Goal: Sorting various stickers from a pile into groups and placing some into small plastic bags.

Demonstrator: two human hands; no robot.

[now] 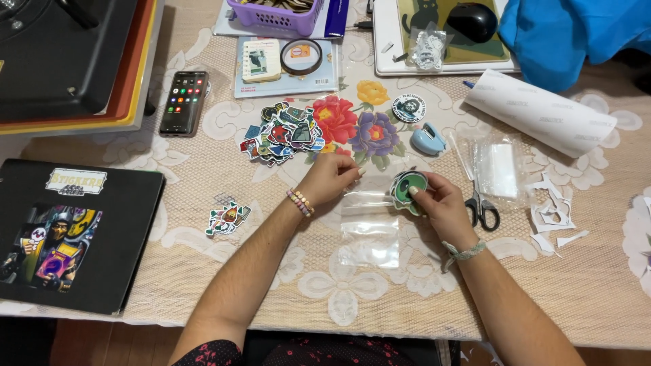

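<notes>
Between fingers of right hand [441,203], green sticker [407,188]

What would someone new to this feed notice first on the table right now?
The two hands at the centre: the right hand has a grip on a small stack of green stickers, while the left hand pinches the top edge of a clear plastic bag lying on the lace tablecloth. Just behind them lies a colourful heap of stickers, and scissors rest right of the right hand.
</notes>
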